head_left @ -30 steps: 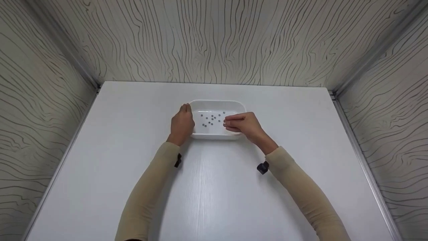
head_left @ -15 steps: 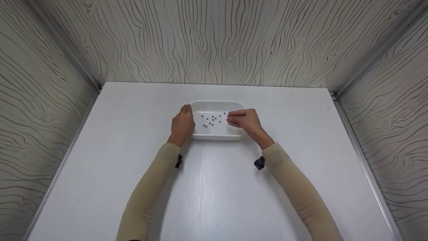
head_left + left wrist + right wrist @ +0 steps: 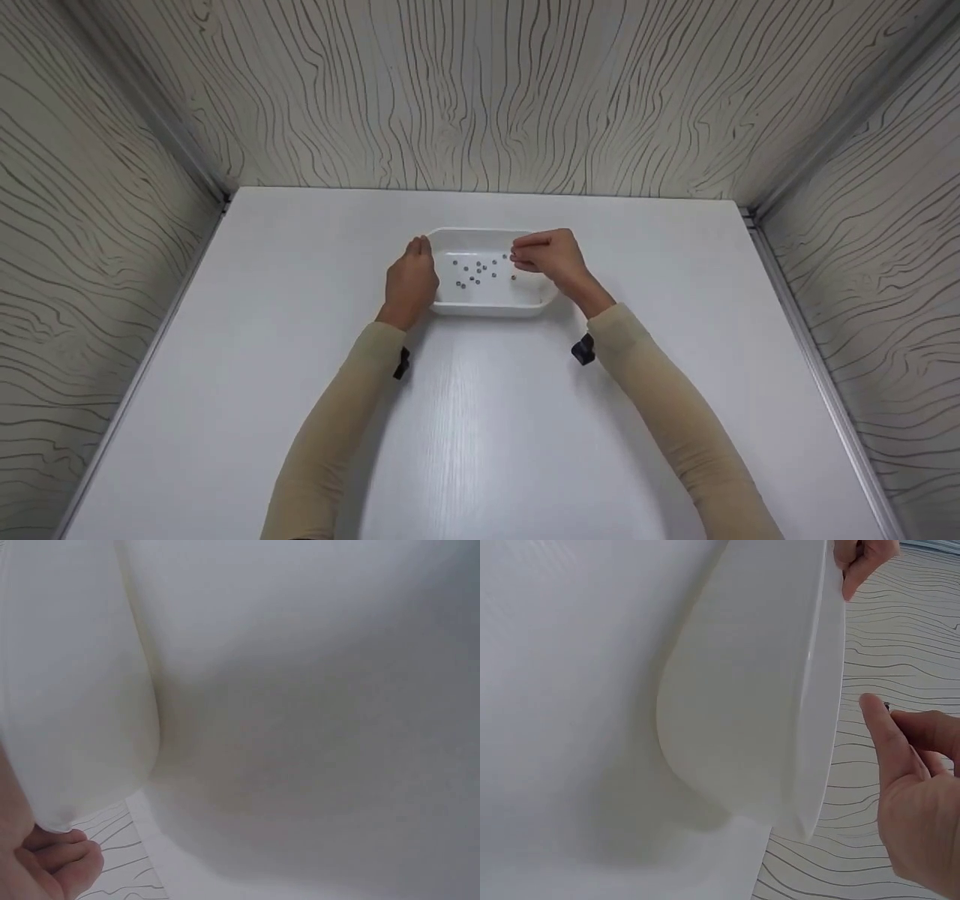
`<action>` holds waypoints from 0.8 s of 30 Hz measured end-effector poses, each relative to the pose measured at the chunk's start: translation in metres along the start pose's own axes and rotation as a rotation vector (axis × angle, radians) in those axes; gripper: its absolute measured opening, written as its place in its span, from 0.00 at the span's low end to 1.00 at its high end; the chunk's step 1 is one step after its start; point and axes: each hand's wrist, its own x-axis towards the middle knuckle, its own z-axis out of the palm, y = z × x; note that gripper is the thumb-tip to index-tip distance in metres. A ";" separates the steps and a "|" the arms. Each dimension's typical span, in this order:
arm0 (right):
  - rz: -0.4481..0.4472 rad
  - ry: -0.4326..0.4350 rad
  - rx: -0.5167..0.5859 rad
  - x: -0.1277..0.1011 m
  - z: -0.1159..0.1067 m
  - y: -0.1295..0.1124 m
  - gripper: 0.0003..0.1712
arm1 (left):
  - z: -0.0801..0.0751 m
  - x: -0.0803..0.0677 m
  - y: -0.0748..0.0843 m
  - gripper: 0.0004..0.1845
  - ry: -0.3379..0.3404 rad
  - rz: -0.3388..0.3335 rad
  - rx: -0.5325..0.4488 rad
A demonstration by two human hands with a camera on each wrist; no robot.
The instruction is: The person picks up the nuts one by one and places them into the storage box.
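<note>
A white rectangular tray with rounded corners stands on the white table. My left hand grips its left rim; in the left wrist view the curled fingers show past the tray's end. Several small grey round pieces lie scattered on the tray floor, too small to name exactly. My right hand is over the tray's right part, thumb and fingertips together. In the right wrist view it pinches a tiny dark piece, mostly hidden by the fingers. One brownish piece lies in the tray just below that hand.
The white table extends around the tray on all sides. Wood-patterned panels rise behind it and at both sides, with grey metal strips at their edges. A dark camera sits at my right wrist.
My right hand has moved up and slightly away from me over the tray, uncovering the brownish piece below it. My left hand keeps its grip on the rim.
</note>
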 end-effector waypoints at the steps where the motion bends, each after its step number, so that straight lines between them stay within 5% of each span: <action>1: 0.000 0.002 -0.006 0.000 -0.001 -0.001 0.18 | 0.000 0.000 0.000 0.25 -0.004 -0.002 -0.001; 24: -0.021 0.102 -0.106 0.002 0.004 0.008 0.12 | -0.003 0.006 0.000 0.26 -0.034 -0.003 0.019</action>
